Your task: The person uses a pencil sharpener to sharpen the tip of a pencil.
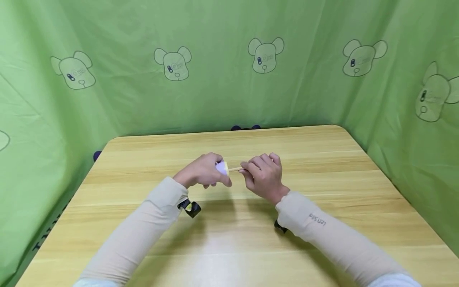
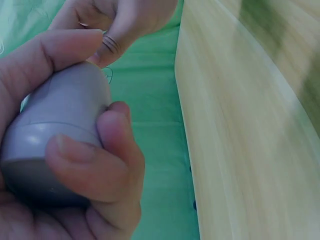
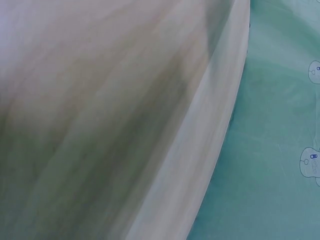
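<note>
Right wrist: seemingly wooden table [image 3: 125, 75], curtain [image 3: 270, 120]

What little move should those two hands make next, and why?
Perhaps the right hand should ease the thin stick gently straight outward. Its fingers pinch one end, the left hand grips the purple container firmly, and the stick runs straight from the container's yellow rim, so a sideways tug might bend it.

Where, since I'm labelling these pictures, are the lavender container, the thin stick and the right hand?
Lavender container [image 2: 67, 102]: left wrist view, on its side.
Thin stick [image 1: 235, 169]: head view, on its exposed stretch.
Right hand [image 1: 264, 176]: head view, on its back.
</note>
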The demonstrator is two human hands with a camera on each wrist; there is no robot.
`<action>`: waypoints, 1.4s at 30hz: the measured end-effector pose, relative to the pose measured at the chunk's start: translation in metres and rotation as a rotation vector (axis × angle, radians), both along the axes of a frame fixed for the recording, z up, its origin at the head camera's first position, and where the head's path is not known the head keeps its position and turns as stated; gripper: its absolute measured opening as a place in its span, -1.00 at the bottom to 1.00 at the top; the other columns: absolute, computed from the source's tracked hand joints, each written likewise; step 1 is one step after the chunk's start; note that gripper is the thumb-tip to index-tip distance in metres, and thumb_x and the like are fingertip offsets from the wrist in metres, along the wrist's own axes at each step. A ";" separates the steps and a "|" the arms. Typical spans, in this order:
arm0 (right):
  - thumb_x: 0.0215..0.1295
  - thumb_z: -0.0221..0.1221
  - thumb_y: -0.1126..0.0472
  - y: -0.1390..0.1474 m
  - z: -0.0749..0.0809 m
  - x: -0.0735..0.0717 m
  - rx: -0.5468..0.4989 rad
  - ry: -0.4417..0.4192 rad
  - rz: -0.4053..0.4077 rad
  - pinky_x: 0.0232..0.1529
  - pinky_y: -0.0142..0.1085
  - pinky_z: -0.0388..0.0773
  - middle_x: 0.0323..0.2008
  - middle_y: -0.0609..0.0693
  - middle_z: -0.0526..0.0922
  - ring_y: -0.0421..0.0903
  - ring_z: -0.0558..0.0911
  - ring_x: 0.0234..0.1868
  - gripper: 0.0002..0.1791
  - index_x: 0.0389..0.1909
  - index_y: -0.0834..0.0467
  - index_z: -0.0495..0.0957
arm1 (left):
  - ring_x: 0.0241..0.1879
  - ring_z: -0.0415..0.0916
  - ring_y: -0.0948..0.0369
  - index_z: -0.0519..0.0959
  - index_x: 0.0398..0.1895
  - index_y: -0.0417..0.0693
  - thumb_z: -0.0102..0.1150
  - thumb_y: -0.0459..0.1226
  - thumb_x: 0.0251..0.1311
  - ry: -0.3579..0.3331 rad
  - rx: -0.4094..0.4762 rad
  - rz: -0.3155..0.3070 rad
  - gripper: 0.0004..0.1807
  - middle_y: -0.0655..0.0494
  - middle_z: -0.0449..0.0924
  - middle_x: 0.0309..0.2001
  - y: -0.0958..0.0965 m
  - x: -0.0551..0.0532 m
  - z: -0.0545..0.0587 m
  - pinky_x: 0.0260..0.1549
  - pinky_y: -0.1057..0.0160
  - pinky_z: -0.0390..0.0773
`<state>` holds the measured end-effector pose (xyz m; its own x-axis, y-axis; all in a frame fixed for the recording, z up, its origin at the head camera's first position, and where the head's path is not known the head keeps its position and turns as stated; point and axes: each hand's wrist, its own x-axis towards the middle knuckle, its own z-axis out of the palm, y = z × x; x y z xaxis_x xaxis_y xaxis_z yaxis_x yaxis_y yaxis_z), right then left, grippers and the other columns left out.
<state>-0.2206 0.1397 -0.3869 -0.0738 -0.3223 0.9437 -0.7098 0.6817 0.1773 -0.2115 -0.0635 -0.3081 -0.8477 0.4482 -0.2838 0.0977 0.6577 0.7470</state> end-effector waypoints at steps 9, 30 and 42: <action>0.36 0.12 0.08 0.001 -0.005 0.000 -0.006 0.071 0.024 -0.76 -0.26 0.17 -0.76 -0.06 0.44 -0.10 0.39 -0.80 -0.61 -0.63 0.17 0.63 | -0.62 0.40 0.18 0.46 -0.20 -0.16 0.48 -0.26 -0.18 -0.020 -0.013 -0.017 -0.53 -0.06 0.53 -0.41 0.003 0.000 -0.005 -0.76 0.32 0.35; 0.34 0.13 -0.12 0.005 0.013 0.016 0.074 -0.752 -0.012 -0.78 -0.35 0.10 -0.75 -0.17 0.45 -0.25 0.27 -0.80 -0.57 -0.67 0.01 0.46 | -0.46 0.47 0.16 0.48 -0.25 -0.08 0.49 -0.20 -0.26 0.444 -0.225 -0.015 -0.53 0.11 0.50 -0.45 0.014 0.001 -0.023 -0.54 0.29 0.50; 0.19 0.33 0.07 0.006 0.026 0.015 0.153 -1.064 -0.020 -0.50 -0.21 0.40 -0.52 -0.17 0.58 -0.17 0.51 -0.51 -0.87 -0.41 0.01 0.61 | -0.46 0.48 0.15 0.47 -0.23 -0.12 0.49 -0.23 -0.20 0.443 -0.166 0.007 -0.54 0.07 0.49 -0.43 0.008 -0.002 -0.039 -0.53 0.29 0.50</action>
<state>-0.2052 0.1455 -0.3604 -0.8402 -0.4209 0.3418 -0.5389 0.7179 -0.4407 -0.2133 -0.0557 -0.3471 -0.9064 0.4207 0.0384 0.3779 0.7668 0.5188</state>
